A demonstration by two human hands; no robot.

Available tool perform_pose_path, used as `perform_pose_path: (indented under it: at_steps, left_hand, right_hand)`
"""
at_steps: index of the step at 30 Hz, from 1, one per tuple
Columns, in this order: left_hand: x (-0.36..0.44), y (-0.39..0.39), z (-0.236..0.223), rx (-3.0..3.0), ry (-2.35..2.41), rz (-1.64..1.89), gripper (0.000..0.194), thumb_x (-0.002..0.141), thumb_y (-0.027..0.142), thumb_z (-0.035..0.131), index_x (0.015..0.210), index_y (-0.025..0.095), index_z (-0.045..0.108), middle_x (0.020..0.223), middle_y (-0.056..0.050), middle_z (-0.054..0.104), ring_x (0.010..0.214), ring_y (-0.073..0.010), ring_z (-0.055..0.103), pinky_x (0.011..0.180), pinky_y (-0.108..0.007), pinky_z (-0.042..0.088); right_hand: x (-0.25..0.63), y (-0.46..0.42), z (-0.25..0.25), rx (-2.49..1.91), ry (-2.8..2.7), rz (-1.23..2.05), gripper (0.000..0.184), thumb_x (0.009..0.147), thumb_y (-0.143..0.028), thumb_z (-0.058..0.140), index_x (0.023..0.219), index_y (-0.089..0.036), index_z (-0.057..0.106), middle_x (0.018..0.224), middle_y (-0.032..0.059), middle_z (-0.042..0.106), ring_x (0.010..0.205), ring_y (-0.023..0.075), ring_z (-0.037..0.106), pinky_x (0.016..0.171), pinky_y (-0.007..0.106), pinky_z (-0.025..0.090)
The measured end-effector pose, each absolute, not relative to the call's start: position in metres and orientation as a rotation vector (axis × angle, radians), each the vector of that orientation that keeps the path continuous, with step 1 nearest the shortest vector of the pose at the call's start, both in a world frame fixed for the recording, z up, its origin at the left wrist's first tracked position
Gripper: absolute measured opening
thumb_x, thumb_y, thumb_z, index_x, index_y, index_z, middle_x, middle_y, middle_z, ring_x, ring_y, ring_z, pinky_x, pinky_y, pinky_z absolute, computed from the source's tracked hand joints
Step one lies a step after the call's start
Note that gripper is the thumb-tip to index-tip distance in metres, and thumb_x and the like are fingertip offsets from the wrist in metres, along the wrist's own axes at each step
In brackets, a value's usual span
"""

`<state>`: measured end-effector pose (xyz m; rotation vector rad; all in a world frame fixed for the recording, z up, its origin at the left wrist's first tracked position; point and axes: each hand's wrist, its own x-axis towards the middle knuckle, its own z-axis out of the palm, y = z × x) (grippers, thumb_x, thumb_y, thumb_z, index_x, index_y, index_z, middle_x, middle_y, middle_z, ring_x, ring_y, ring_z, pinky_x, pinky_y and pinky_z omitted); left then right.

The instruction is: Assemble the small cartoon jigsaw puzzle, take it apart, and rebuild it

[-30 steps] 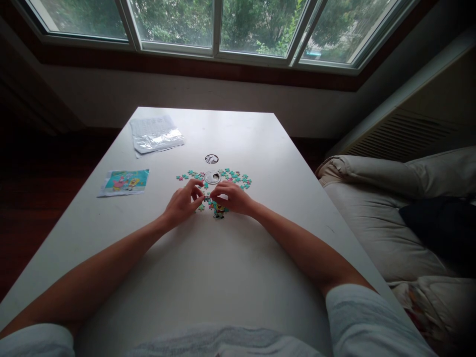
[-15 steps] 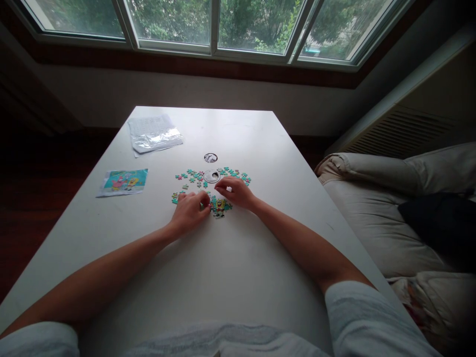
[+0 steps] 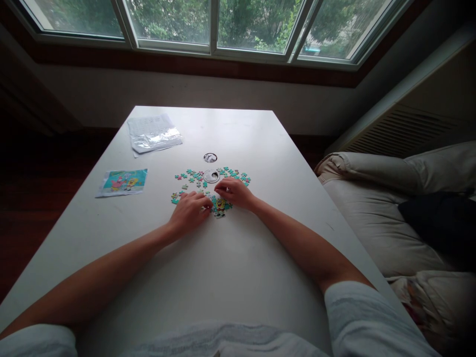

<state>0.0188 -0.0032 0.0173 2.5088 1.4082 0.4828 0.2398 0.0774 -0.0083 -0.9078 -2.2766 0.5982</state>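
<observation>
A small joined section of jigsaw puzzle (image 3: 220,205), with a yellow cartoon figure on teal, lies on the white table between my hands. My left hand (image 3: 189,210) rests at its left edge, fingers curled and the tips on a puzzle piece there; the palm hides part of the loose pieces beneath. Just above the section, my right hand (image 3: 236,193) is closed in a pinch, and whatever its fingertips hold is too small to make out. Loose puzzle pieces (image 3: 191,174) are scattered beyond both hands, around a round silvery disc (image 3: 211,176).
A picture sheet (image 3: 124,182) with cartoon figures lies to the left on the white table (image 3: 208,277). Behind it are papers in a clear plastic sleeve (image 3: 154,134). A small round dark-rimmed item (image 3: 210,157) sits beyond the disc. A pale sofa (image 3: 372,213) stands at the right.
My left hand has shifted slightly right, its fingertips lower against the joined section's left edge. The right hand stays almost in place, its pinch a little lower.
</observation>
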Motion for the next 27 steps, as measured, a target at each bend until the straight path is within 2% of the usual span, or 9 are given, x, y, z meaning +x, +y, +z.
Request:
perform_pose_path:
  at_steps: [4,11,19,22,27]
  left_hand:
    - [0.017,-0.006,0.019,2.686,1.314,0.418,0.020,0.098,0.027,0.053,0.100,0.026,0.073,0.102,-0.006,0.071,0.096,-0.0239,0.058,0.086,-0.039,0.038]
    - [0.021,-0.011,0.024,2.754,1.283,0.387,0.022,0.099,0.028,0.052,0.099,0.025,0.074,0.101,-0.008,0.069,0.095,-0.0238,0.058,0.084,-0.039,0.038]
    - [0.023,-0.017,0.029,2.808,1.298,0.310,0.023,0.100,0.029,0.051,0.103,0.025,0.073,0.098,-0.008,0.068,0.094,-0.0249,0.058,0.082,-0.039,0.038]
    - [0.023,-0.018,0.030,2.811,1.302,0.300,0.023,0.100,0.029,0.051,0.103,0.025,0.073,0.097,-0.008,0.068,0.094,-0.0248,0.058,0.082,-0.039,0.038]
    - [0.024,-0.020,0.031,2.806,1.323,0.287,0.023,0.100,0.028,0.050,0.103,0.024,0.073,0.097,-0.008,0.068,0.094,-0.0252,0.058,0.081,-0.040,0.039]
  right_hand:
    - [0.242,0.077,-0.009,-0.943,-2.268,0.596,0.015,0.092,-0.027,0.059,0.088,-0.020,0.072,0.078,0.0015,0.066,0.072,0.0138,0.055,0.073,0.026,0.042]
    - [0.242,0.078,-0.010,-0.946,-2.300,0.596,0.014,0.092,-0.026,0.061,0.090,-0.020,0.074,0.081,0.0025,0.064,0.074,0.0148,0.055,0.074,0.027,0.042]
    - [0.248,0.080,-0.003,-0.768,-2.517,0.573,0.013,0.089,-0.033,0.070,0.098,-0.023,0.074,0.091,0.0045,0.063,0.087,0.0190,0.055,0.088,0.034,0.041]
    - [0.251,0.079,0.002,-0.762,-2.575,0.553,0.018,0.087,-0.035,0.074,0.100,-0.024,0.073,0.095,0.0053,0.061,0.092,0.0206,0.054,0.089,0.034,0.041]
    - [0.251,0.078,0.002,-0.812,-2.593,0.525,0.017,0.087,-0.036,0.074,0.092,-0.021,0.067,0.094,0.0047,0.060,0.089,0.0196,0.052,0.086,0.032,0.039]
